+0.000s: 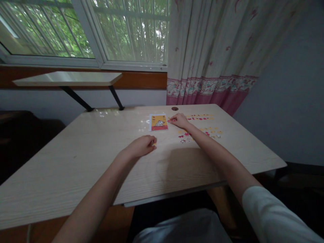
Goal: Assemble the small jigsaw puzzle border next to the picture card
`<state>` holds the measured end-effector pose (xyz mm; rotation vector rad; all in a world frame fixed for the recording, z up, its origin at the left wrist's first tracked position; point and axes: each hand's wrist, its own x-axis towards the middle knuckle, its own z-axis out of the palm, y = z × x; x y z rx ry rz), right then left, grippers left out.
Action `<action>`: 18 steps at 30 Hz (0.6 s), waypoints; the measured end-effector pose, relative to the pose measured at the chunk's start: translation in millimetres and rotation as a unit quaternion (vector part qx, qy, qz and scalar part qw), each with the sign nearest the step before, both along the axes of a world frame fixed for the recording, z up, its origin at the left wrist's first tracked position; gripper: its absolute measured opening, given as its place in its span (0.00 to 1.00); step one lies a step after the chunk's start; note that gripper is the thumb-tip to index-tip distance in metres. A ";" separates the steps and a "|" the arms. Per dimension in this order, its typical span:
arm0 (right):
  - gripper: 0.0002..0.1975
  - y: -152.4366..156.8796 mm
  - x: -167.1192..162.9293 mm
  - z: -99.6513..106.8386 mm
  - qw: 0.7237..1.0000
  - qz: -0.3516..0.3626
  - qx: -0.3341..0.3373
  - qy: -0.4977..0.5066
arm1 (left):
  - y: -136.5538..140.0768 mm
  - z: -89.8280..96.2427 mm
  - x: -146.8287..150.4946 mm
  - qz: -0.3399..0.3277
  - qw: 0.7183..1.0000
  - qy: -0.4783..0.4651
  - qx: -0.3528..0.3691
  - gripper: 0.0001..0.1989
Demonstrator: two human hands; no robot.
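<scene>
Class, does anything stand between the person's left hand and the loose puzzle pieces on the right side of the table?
Nothing visible stands between the left hand and the nearest white pieces. The right forearm, however, lies across the way to the pieces farther right.

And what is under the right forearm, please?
Tabletop, with loose puzzle pieces showing on both sides of the right forearm. Whether more pieces lie directly beneath cannot be seen.

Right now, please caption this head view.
Left hand with yellow piece, right hand beside picture card, puzzle pieces on desk.
</scene>
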<state>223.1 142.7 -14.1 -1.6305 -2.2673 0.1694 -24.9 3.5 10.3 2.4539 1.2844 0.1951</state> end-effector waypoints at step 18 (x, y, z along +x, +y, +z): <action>0.13 -3.0 -2.3 -1.1 0.998 0.030 0.041 -0.035 | 1.6 -2.9 -0.1 0.001 1.000 -0.019 -0.002 0.05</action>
